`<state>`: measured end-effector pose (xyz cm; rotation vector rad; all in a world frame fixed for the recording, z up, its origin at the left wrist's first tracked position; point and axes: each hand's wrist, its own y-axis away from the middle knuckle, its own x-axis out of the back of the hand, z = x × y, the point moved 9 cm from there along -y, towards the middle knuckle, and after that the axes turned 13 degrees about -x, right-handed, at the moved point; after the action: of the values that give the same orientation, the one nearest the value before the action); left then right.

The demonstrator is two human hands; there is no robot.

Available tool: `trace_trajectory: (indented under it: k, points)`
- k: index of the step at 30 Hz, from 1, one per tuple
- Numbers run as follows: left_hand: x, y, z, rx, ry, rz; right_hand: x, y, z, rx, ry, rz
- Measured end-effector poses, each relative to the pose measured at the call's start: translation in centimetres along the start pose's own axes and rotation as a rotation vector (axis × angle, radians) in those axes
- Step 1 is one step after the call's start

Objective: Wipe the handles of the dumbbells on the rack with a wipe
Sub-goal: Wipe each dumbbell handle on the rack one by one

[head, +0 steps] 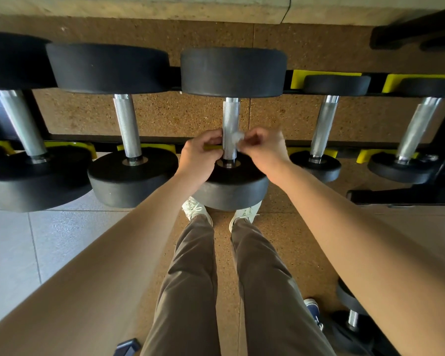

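Note:
Several black dumbbells lie across a black rack (pixel 296 143) with yellow cradles. The middle dumbbell (pixel 233 73) has a knurled steel handle (pixel 230 116). My right hand (pixel 263 147) pinches a small white wipe (pixel 238 136) against the right side of that handle, near its lower end. From the left, my left hand (pixel 199 156) reaches the same handle with curled fingers touching it. Whether it also holds the wipe I cannot tell.
More dumbbells sit left (pixel 127 124) and right (pixel 324 124) of the middle one. My legs and white shoes (pixel 197 208) stand under the rack on brown speckled flooring. Another dumbbell (pixel 352 317) and a blue shoe (pixel 312 308) are at bottom right.

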<state>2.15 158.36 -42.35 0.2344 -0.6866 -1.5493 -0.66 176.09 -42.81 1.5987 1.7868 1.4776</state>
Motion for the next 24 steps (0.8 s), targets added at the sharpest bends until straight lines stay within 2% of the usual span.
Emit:
trace_trajectory:
  k: [2,4,7,12,17,24]
  points:
    - [-0.1,0.1,0.2,-0.001,-0.019,-0.033,-0.9,0.5,1.1,0.017,0.216,-0.096]
    - [-0.1,0.6,0.5,-0.003,-0.030,-0.082,-0.9,0.9,1.3,0.010,0.231,-0.172]
    - [0.2,1.8,1.5,-0.036,-0.010,-0.135,0.1,1.5,0.7,-0.024,0.116,-0.223]
    - [1.6,5.1,2.9,-0.056,0.158,-0.123,-0.4,3.9,-0.5,0.002,-0.131,-0.225]
    - [5.2,6.4,3.8,-0.112,0.232,-0.101,-4.5,6.7,-2.3,0.002,-0.342,-0.234]
    - [13.8,7.3,2.2,-0.131,0.190,-0.104,-12.8,10.7,-5.6,-0.035,-0.414,-0.265]
